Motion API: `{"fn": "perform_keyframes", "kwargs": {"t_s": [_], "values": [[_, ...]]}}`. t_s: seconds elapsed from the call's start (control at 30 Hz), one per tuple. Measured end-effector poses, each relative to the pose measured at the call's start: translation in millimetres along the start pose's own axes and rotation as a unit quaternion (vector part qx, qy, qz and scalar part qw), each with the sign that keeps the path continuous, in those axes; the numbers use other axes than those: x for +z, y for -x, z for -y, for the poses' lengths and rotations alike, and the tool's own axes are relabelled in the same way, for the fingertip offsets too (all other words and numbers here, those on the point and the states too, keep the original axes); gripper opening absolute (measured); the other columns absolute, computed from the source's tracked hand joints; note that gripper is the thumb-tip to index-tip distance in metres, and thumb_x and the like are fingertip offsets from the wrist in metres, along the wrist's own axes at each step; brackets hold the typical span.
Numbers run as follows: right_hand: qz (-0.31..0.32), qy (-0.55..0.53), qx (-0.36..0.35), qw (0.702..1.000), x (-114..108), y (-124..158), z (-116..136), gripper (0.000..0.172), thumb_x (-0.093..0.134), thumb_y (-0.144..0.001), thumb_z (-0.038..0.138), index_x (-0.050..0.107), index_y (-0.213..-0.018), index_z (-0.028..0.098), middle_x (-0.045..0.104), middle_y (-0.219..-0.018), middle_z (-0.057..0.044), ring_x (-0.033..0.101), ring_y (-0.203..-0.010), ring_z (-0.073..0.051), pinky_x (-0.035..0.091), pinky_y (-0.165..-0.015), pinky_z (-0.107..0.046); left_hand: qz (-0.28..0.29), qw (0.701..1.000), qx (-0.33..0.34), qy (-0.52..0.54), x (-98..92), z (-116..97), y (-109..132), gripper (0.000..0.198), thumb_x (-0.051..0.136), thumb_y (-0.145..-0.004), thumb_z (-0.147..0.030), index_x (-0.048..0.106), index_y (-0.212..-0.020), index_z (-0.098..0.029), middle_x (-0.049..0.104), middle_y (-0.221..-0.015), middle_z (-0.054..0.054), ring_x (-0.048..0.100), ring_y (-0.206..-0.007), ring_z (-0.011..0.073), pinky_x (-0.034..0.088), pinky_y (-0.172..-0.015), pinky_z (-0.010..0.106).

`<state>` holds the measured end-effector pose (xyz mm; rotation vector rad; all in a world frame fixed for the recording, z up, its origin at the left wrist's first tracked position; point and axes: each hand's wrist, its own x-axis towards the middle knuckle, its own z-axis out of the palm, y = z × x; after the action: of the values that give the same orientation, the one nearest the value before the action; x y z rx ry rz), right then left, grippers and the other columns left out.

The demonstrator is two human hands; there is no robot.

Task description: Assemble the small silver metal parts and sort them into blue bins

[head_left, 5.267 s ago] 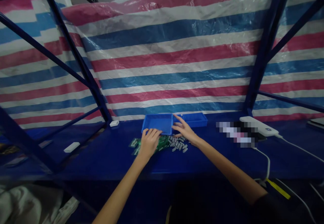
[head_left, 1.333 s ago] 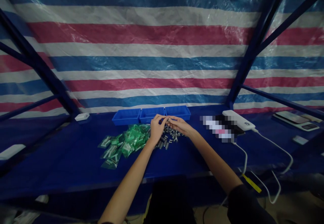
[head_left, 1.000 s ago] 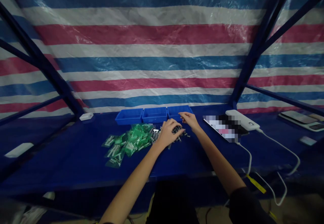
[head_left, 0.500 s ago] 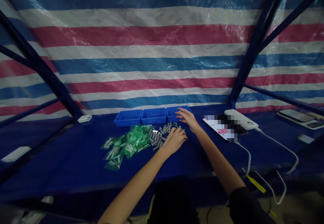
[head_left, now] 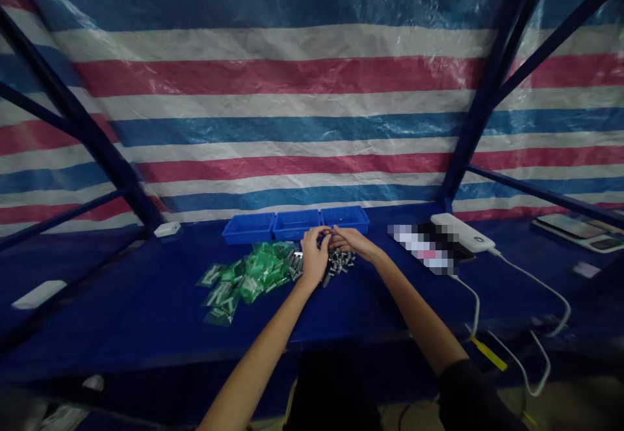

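My left hand point(head_left: 314, 257) is raised over the small metal parts, its fingers curled in toward the tips of my right hand point(head_left: 353, 241). The fingertips of both hands meet in a pinch just in front of the blue trays. Whatever lies between them is too small to make out. Beneath and around the hands are loose silvery metal parts point(head_left: 342, 261), some short and some longer cylinders. To the left of the hands lies a heap of green-tinted plastic bags point(head_left: 266, 268) with small parts inside.
Three blue trays stand in a row behind the hands: a left tray point(head_left: 249, 228), a middle tray point(head_left: 297, 224) and a right tray point(head_left: 358, 220). At right lie a phone point(head_left: 429, 249) and a white power bank point(head_left: 463, 233) with cables. Blue frame posts point(head_left: 470, 125) rise at the sides.
My left hand has lifted from the metal parts and moved slightly left and up. My right hand has come down and left, bringing the fingertips together. The metal parts beneath now show more.
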<state>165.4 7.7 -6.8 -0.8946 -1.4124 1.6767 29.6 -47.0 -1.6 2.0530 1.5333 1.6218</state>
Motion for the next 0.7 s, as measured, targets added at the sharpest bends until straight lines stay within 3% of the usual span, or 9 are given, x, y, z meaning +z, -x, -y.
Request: {"fn": "perform_keyframes", "kwargs": {"t_s": [0.13, 0.43, 0.7], "values": [[0.056, -0.031, -0.004, 0.998, 13, 3, -1, 0.032, 0.062, -0.076, 0.042, 0.067, -0.091, 0.015, 0.069, -0.089, -0.01, 0.064, -0.079, -0.014, 0.048, -0.064, -0.021, -0.039, 0.998, -0.027, 0.034, 0.5, 11, -2, 0.012, 0.048, -0.083, -0.02, 0.057, -0.091, -0.021, 0.062, -0.091, 0.003, 0.055, -0.09, 0.0177, 0.041, -0.084, 0.033], [0.04, -0.093, -0.031, 0.994, 17, 3, -1, 0.029, 0.073, -0.063, 0.033, 0.068, -0.088, 0.018, 0.067, -0.084, -0.002, 0.059, -0.074, -0.009, 0.045, -0.07, -0.02, -0.057, 0.99, -0.042, 0.12, -0.5, 2, -3, 0.012, 0.048, -0.083, -0.024, 0.053, -0.092, -0.019, 0.061, -0.09, 0.003, 0.058, -0.088, 0.0151, 0.044, -0.082, 0.03], [0.015, -0.137, -0.032, 0.99, 24, -3, -6, 0.023, 0.072, -0.066, 0.031, 0.067, -0.084, 0.018, 0.063, -0.073, 0.0, 0.056, -0.064, -0.007, 0.046, -0.07, -0.02, -0.082, 0.987, -0.045, 0.133, 0.4, -2, 0, 0.014, 0.048, -0.084, -0.027, 0.048, -0.096, -0.019, 0.058, -0.092, 0.004, 0.057, -0.087, 0.0147, 0.044, -0.081, 0.029]]}}
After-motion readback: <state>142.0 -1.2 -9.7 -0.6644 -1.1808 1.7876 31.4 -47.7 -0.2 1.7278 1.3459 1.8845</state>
